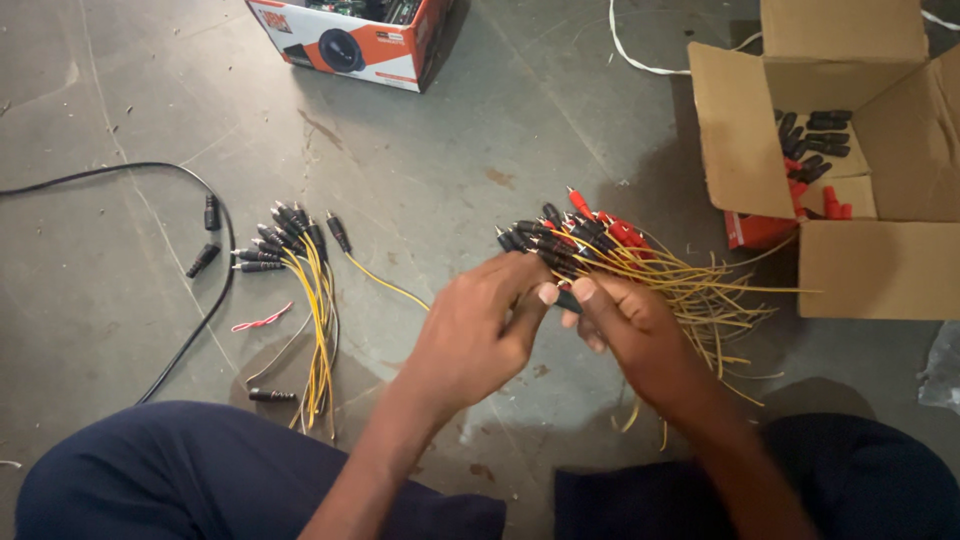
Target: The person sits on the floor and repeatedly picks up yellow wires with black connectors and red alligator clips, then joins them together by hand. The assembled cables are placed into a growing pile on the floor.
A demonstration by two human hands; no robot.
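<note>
I have my left hand (pixel 470 335) and right hand (pixel 635 325) meeting over the floor, fingertips pinched together on one black plug (pixel 566 299) at the near edge of the loose yellow-wired bundle (pixel 640 262) (too many to count), while one finished bunch (pixel 300 250) and one open carton (pixel 850 150) flank me.

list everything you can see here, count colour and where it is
plug leads in hand: one bunch, black and red plugs, yellow wires, centre
finished leads: one bunch, black plugs, yellow wires, floor left
loose plug shells: three, black, far left
black cable: one, left
twist tie: one, red, left
cardboard box: one, brown, right, holds black and red shells
printed carton: one, orange and white, top
left hand: grips bunch
right hand: grips bunch
</note>
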